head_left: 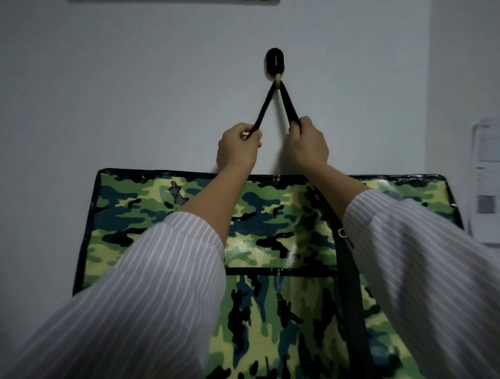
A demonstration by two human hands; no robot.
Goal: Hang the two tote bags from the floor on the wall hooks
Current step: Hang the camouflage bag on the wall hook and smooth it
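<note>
A green camouflage tote bag (270, 221) with black trim hangs flat against the white wall. Its black strap (289, 105) runs up in a narrow V and loops over a black oval wall hook (275, 63). My left hand (238, 147) is closed on the left leg of the strap, just below the hook. My right hand (308, 143) is closed on the right leg. Both striped sleeves cover much of the bag's lower half. A second bag is not in view.
A paper notice (487, 184) with a printed code is stuck on the wall at the right edge. A dark object (173, 1) runs along the top edge of the frame. A wall corner (428, 108) stands right of the hook.
</note>
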